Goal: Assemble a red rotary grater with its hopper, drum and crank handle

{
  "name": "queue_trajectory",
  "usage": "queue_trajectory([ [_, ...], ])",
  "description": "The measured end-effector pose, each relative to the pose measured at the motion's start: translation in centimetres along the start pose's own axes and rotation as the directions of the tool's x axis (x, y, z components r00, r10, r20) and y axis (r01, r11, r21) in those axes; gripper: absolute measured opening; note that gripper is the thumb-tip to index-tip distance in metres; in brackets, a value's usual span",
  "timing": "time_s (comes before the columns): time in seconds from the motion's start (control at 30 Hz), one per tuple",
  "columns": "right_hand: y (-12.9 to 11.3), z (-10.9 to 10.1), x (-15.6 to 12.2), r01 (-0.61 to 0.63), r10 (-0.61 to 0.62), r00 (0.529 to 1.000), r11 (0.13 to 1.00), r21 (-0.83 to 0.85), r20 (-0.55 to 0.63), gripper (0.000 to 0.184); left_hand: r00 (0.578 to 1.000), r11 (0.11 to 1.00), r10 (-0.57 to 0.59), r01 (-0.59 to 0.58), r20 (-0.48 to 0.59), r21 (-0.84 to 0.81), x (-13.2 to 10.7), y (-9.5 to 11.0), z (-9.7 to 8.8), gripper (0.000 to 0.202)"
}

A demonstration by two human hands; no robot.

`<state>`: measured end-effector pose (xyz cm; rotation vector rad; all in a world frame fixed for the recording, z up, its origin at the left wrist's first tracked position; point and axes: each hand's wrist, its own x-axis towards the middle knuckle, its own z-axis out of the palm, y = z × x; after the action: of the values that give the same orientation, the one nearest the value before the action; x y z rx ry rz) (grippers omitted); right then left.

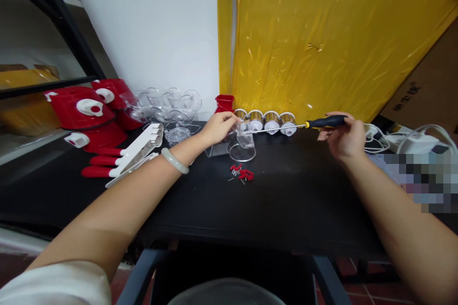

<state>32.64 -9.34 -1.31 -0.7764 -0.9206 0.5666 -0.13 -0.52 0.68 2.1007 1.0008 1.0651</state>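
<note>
My right hand is closed around the black and yellow handle of a screwdriver. Its long shaft points left and its tip reaches a clear plastic housing with a round opening. Fingers of my left hand are closed on the top of that housing, steadying it on the black table; the exact grip spot is partly hidden. Just in front of the housing lie small red plastic clips with several loose screws.
Several metal grater drums line the back beside a red hopper. At left stand red grater bodies, white handles with red grips and clear plastic parts. White cables and a power strip lie at right.
</note>
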Motion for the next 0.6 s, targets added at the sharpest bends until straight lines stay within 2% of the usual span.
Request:
queue_trajectory([
  [0.2, 0.09, 0.2, -0.14, 0.018, -0.021, 0.999, 0.998, -0.068, -0.042, 0.021, 1.0, 1.0, 0.001, -0.001, -0.002, 0.005, 0.07, -0.12, -0.02, 0.024],
  [0.47, -0.06, 0.54, -0.28, 0.104, -0.106, 0.994, 0.977, -0.184, -0.001, 0.045, 1.0, 1.0, 0.021, -0.021, -0.004, 0.01, 0.09, -0.22, -0.05, 0.024],
  [0.6, 0.04, 0.44, -0.25, 0.116, -0.132, 0.99, 0.963, -0.244, -0.054, 0.049, 1.0, 1.0, 0.026, -0.026, -0.002, 0.007, 0.12, -0.27, -0.03, 0.025],
])
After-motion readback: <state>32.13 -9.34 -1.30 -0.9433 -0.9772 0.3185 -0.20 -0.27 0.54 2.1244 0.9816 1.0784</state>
